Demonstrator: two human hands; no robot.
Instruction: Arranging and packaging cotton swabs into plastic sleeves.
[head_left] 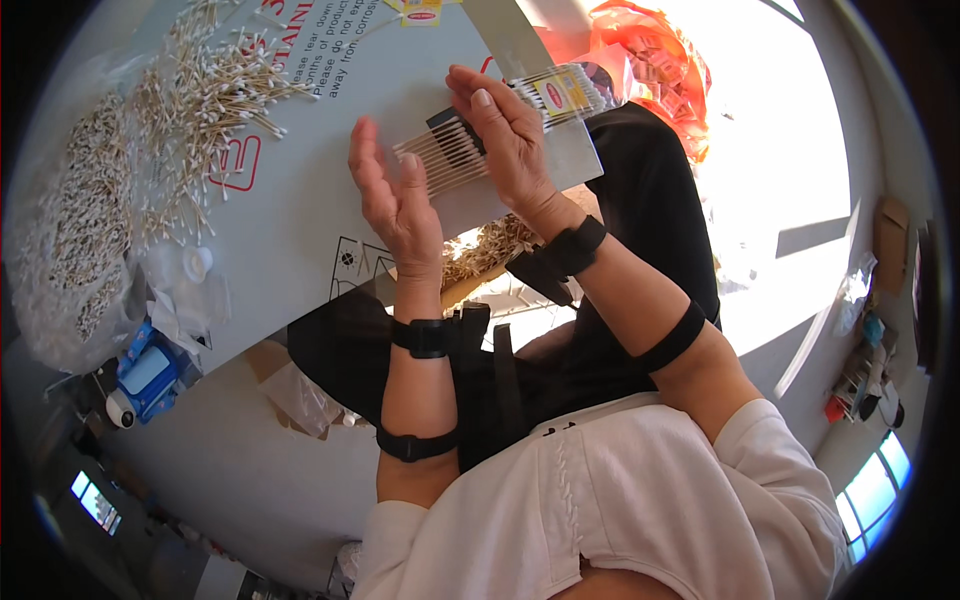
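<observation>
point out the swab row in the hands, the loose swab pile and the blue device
swab row (pixel 440 155), head view, the wooden sticks
swab pile (pixel 205 95), head view, its middle
blue device (pixel 148 372), head view, its pale top

two hands (pixel 400 205), four black armbands (pixel 420 338), one orange bag (pixel 655 65) (cotton swabs (pixel 190 110) uncountable)

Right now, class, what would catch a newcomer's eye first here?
At top centre, the right hand holds a row of cotton swabs in a clear packet, with the left hand open beside it. A loose heap of swabs sprawls over the grey board at upper left.
</observation>
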